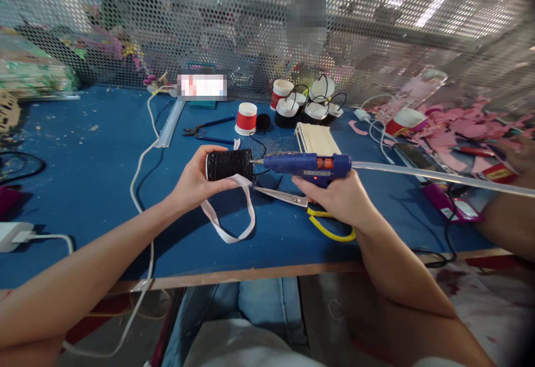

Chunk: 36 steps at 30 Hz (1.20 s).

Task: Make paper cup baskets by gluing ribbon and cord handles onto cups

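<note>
My left hand [204, 172] is closed around a paper cup wound with black cord [229, 165], held on its side above the table. A white ribbon [229, 239] hangs in a loop beneath the cup. In my right hand [334, 194] is a blue hot glue gun [292, 163] with a long clear glue stick [438, 177] out of its back. The gun's nozzle points left and is at the cup's right end; whether it touches, I cannot tell. Scissors with yellow handles [332, 233] lie beneath my right hand, blades pointing left.
Blue-handled pliers [215, 125], a red and white paper cup [246, 119] and a bundle of wooden sticks [317, 138] lie behind my hands. Several cord-wrapped cups [286, 112] stand farther back. Pink scraps [463, 116] and another person's arm [507, 216] are at right. A white cable [136, 189] crosses the left side.
</note>
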Motion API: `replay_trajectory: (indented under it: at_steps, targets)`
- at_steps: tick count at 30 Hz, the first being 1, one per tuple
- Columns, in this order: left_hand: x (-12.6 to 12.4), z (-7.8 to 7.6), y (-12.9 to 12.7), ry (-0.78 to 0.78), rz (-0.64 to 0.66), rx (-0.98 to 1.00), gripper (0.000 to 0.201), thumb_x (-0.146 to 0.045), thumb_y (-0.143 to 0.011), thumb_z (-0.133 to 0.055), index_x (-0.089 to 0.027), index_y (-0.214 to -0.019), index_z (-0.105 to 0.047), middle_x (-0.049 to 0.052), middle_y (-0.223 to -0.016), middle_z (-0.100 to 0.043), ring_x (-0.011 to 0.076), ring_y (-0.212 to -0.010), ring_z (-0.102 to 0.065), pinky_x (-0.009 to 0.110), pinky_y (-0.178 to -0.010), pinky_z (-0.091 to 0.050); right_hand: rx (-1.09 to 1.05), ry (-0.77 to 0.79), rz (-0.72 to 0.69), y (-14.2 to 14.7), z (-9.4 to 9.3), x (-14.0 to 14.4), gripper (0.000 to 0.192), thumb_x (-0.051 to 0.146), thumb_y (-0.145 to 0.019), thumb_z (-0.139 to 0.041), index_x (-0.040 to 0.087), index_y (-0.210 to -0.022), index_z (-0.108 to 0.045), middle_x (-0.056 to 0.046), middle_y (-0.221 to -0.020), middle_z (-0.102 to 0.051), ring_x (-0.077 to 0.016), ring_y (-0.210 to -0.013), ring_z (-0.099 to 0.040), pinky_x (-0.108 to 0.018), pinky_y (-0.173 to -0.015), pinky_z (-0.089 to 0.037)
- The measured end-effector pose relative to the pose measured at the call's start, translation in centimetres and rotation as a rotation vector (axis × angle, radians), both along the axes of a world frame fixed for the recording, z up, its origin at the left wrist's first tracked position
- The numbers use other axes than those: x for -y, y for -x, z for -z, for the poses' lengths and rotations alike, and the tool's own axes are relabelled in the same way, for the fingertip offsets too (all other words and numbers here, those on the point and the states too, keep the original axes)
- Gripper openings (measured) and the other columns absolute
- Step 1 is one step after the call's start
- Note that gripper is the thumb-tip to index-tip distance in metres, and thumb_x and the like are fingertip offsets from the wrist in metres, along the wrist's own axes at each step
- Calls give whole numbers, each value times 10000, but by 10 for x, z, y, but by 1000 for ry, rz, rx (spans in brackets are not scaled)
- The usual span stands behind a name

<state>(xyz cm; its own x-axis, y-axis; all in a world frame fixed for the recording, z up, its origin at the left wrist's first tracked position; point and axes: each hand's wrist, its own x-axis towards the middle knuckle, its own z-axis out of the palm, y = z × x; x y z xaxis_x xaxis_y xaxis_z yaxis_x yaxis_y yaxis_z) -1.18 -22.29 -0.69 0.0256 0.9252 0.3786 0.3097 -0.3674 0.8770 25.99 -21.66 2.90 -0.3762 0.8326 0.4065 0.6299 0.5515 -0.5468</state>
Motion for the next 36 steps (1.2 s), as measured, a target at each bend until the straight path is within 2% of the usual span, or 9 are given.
replay_trajectory:
  at_steps: [8, 13, 18, 25, 29, 32, 36]
  targets:
    - [1, 0, -2, 27, 43, -12, 608, -426, -535, -796, -210, -1026, -508, 27, -945, -619, 184, -843, -598, 314, -735, -490, -16, -2, 9, 3, 0, -2, 211, 403, -788, -583, 216, -759, -676, -4, -503, -598, -185, -567, -620, -286, -502, -490]
    - [-1, 1, 1, 43, 23, -35, 596, -406, -545, -797, -197, -1029, -518, 33, -942, -619, 184, -832, -601, 322, -752, -487, -35, 30, 38, 10, -4, 2, 178, 348, -743, -632, 195, -652, -625, 8, -532, -618, -157, -522, -594, -281, -538, -503]
    - [-1, 0, 0, 79, 3, 20, 557, -394, -553, -789, -200, -1004, -526, 22, -926, -632, 189, -843, -610, 325, -764, -496, -74, 83, 66, 16, -7, 5, 167, 332, -703, -666, 182, -657, -609, 5, -571, -648, -159, -543, -602, -280, -564, -519]
    - [-2, -2, -1, 104, -34, 50, 535, -452, -562, -772, -201, -964, -523, 26, -900, -646, 204, -852, -616, 325, -735, -498, -74, 76, -60, 15, -5, 5, 106, 286, -762, -612, 187, -761, -649, -15, -704, -692, -172, -670, -646, -288, -659, -538]
    - [-2, -1, 0, 87, -40, 48, 544, -452, -562, -772, -198, -970, -517, 27, -913, -637, 202, -858, -611, 325, -740, -493, -68, 67, -60, 15, -4, 5, 104, 286, -747, -626, 185, -725, -637, -4, -671, -676, -163, -635, -632, -283, -644, -529]
    - [-2, 0, -1, 50, -26, 33, 561, -426, -548, -789, -200, -979, -511, 20, -910, -632, 189, -836, -611, 318, -734, -492, -89, 82, 1, 15, -6, 4, 140, 311, -716, -660, 185, -679, -613, 12, -588, -644, -153, -554, -601, -285, -607, -520]
    - [0, 0, -1, -5, -11, -17, 594, -413, -525, -808, -201, -997, -517, 27, -940, -606, 184, -844, -595, 313, -737, -489, -64, 109, 61, 14, -8, 3, 217, 317, -709, -660, 194, -559, -562, 18, -478, -590, -144, -455, -563, -269, -498, -490]
